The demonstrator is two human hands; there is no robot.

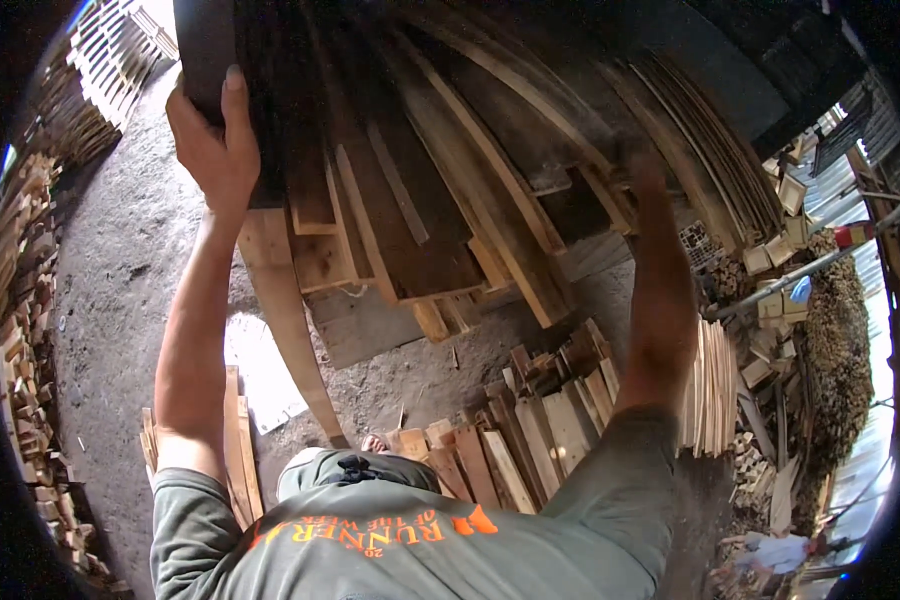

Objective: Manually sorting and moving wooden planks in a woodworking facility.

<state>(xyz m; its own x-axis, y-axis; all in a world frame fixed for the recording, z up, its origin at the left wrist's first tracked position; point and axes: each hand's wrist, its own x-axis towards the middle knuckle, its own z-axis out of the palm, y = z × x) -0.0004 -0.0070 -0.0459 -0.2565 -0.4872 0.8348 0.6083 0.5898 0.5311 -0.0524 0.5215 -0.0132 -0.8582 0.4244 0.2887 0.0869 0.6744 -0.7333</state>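
My left hand (215, 155) is raised at the upper left, at the lower end of a dark board (207, 50). Its thumb lies along the face and the fingers curl round the outer edge. My right arm reaches up on the other side, and my right hand (642, 165) is smeared and in deep shadow against the planks. Its fingers cannot be made out. Between my hands a stack of long wooden planks (420, 210) fans toward me, with uneven ends. A thin pale strip (397, 185) lies on top of one wide plank.
A row of upright boards (540, 430) stands close in front of my body. A long narrow board (288, 320) slants down to the dirt floor (110, 290). Wood piles (25, 400) line the far left. Thin stacked slats (708, 390) and a metal pipe (820, 265) are at right.
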